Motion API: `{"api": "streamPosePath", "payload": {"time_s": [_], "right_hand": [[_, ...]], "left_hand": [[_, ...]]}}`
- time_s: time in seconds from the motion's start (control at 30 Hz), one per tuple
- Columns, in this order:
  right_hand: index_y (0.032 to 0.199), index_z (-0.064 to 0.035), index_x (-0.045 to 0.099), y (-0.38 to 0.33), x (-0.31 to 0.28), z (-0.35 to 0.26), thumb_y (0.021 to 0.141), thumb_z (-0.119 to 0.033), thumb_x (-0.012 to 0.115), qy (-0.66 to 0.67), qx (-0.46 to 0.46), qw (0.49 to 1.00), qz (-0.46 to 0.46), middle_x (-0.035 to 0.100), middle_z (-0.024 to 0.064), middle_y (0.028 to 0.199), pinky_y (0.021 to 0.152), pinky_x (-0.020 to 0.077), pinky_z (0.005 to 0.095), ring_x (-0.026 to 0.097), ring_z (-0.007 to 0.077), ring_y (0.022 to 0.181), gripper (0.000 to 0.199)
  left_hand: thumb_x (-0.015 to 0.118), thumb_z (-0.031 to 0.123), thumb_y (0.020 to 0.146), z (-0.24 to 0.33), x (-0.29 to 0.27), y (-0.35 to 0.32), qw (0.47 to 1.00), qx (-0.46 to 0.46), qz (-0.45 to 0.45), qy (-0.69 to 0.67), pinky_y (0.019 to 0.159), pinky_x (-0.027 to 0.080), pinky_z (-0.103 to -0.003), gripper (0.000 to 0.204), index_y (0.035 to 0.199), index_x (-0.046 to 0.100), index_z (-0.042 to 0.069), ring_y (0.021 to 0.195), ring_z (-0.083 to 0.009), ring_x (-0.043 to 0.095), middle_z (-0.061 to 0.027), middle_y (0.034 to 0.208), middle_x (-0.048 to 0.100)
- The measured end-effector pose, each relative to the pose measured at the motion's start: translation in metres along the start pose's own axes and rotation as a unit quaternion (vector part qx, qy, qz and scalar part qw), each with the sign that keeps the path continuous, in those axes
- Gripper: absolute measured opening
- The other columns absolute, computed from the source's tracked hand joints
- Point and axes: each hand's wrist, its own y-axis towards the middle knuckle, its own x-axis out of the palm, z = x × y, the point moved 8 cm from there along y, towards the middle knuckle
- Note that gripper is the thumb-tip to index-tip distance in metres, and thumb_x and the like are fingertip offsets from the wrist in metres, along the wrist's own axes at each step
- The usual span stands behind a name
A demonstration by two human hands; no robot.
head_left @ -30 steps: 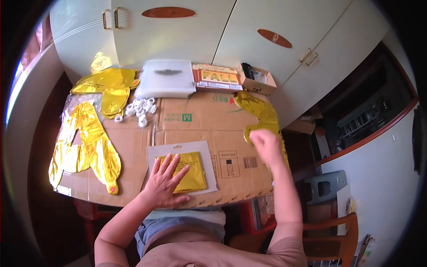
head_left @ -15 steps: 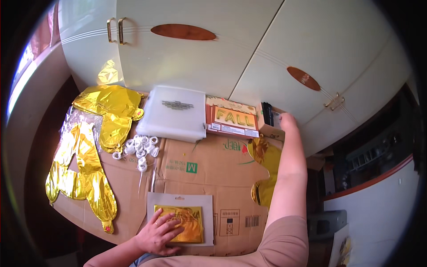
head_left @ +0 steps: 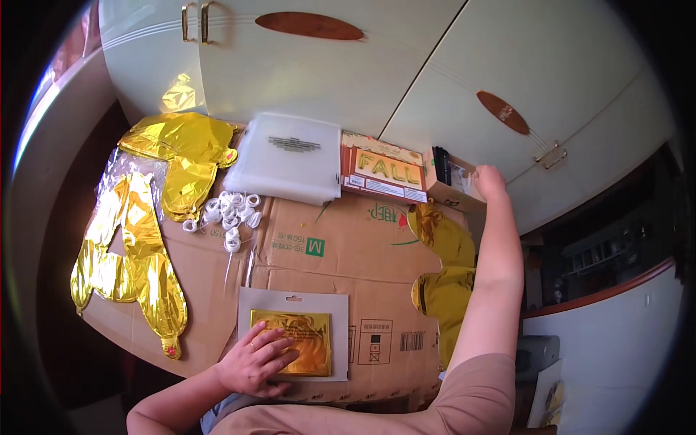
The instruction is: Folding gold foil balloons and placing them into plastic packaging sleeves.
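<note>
My left hand (head_left: pixel 262 361) lies with its fingers spread over a folded gold foil balloon (head_left: pixel 312 343). The balloon rests on a grey backing card (head_left: pixel 250 299) with a hanging slot, close to me. At the far right, my right hand (head_left: pixel 489 181) is at the rim of a small brown cardboard box (head_left: pixel 460 194). Black packets (head_left: pixel 441 165) stand inside that box, beside something clear or pale. The right fingertips are hidden at the box, so I cannot see what they touch.
Flattened cardboard (head_left: pixel 304 264) covers the table. Flat gold letter balloons (head_left: pixel 130 246) lie left, others (head_left: pixel 449 290) under my right arm. White ribbon rolls (head_left: pixel 235 212), a stack of clear bags (head_left: pixel 290 163) and printed boxes (head_left: pixel 384 170) stand toward pale cabinets (head_left: pixel 319 80).
The view has shifted, so the table sits higher in the picture. My right hand stays at the small box, having moved slightly along its right side. My left hand rests as before.
</note>
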Motion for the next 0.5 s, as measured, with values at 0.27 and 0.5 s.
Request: {"api": "streamPosePath", "payload": {"time_s": [0.27, 0.5], "right_hand": [[0.103, -0.0039, 0.076, 0.036, 0.083, 0.005, 0.083, -0.011, 0.07, 0.171, 0.117, 0.962, -0.177, 0.071, 0.0205, 0.111, 0.094, 0.0539, 0.0428, 0.069, 0.0346, 0.105, 0.023], [0.108, -0.0017, 0.074, 0.03, 0.064, -0.01, 0.089, -0.011, 0.061, 0.02, 0.117, 0.986, -0.12, 0.069, 0.0232, 0.116, 0.093, 0.0548, 0.0444, 0.067, 0.0368, 0.11, 0.025]], "left_hand": [[0.077, 0.048, 0.072, -0.001, 0.0, -0.001, 1.0, 0.01, 0.007, 0.013, 0.112, 0.036, -0.053, 0.058, 0.119, 0.07, 0.013, 0.123, -0.0321, 0.055, -0.0107, 0.128, 0.061], [0.075, 0.044, 0.074, -0.001, 0.003, -0.005, 1.0, -0.007, -0.008, -0.014, 0.114, 0.034, -0.054, 0.059, 0.124, 0.066, 0.013, 0.126, -0.0303, 0.054, -0.0095, 0.128, 0.06]]}}
